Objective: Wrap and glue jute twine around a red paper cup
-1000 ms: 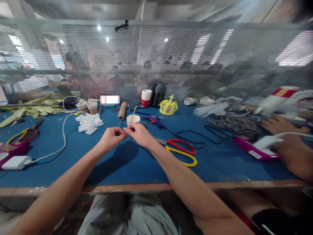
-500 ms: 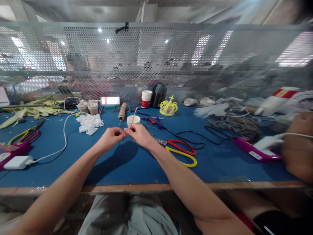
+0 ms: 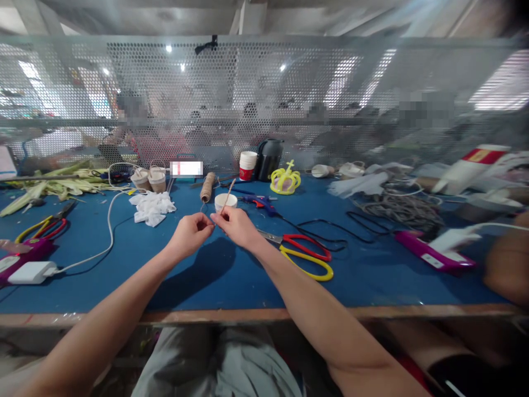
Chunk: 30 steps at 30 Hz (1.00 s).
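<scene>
Head view, and the thin tan stick [image 3: 229, 192] has just tipped further rightward, above the middle of the bench [image 3: 256, 286], well back from its near edge. The right hand [image 3: 233, 223] has it pinched; the left hand [image 3: 192, 230] is drawn narrow just beside, and what it grips, if anything, I can't tell. That small tilt looks like fingertip adjusting. Right behind stands a paper cup [image 3: 223, 203]! Scissors [image 3: 303, 245] lie nearer the front edge; far right, a co-worker's arm [image 3: 509, 264] has pulled back.
</scene>
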Each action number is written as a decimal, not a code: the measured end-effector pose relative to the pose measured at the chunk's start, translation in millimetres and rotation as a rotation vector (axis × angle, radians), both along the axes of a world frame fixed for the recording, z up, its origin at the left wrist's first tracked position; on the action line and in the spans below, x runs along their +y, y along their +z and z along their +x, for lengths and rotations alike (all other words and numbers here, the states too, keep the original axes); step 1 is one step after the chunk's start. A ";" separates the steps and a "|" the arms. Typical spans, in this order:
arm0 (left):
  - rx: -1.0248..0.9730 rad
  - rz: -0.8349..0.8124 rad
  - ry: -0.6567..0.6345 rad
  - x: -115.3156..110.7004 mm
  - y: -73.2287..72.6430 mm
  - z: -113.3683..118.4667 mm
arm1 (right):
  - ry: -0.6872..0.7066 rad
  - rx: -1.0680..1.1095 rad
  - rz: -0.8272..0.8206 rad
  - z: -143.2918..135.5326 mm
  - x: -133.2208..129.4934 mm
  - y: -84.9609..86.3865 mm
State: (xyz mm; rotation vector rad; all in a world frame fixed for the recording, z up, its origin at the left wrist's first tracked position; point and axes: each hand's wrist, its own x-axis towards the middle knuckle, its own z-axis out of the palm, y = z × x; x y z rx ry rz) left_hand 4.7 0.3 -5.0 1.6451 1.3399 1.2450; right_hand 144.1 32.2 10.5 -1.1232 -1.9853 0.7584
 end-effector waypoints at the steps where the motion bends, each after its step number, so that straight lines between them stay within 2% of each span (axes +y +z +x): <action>1: -0.006 -0.004 0.001 0.0 0.4 0.1 | 0.000 0.009 -0.006 0.0 -0.3 0.1; 9: -0.123 -0.140 -0.098 -1.8 8.4 -3.2 | 0.180 0.099 -0.166 3.5 -3.7 2.7; 12: -0.153 -0.166 -0.112 -2.1 8.6 -3.1 | 0.153 0.131 -0.172 2.8 -2.6 1.5; 18: -0.202 -0.117 -0.060 -3.6 8.3 2.6 | 0.090 0.167 -0.124 0.8 -1.3 -1.9; 21: -0.226 -0.126 -0.063 -4.1 8.9 2.7 | 0.124 0.194 -0.146 1.7 -1.8 -1.5; 26: -0.278 -0.196 -0.140 -4.0 10.6 -1.7 | 0.236 0.252 -0.227 4.7 0.2 0.3; 30: -0.334 -0.252 -0.205 -3.9 11.5 -3.3 | 0.238 0.306 -0.251 6.5 3.5 -0.6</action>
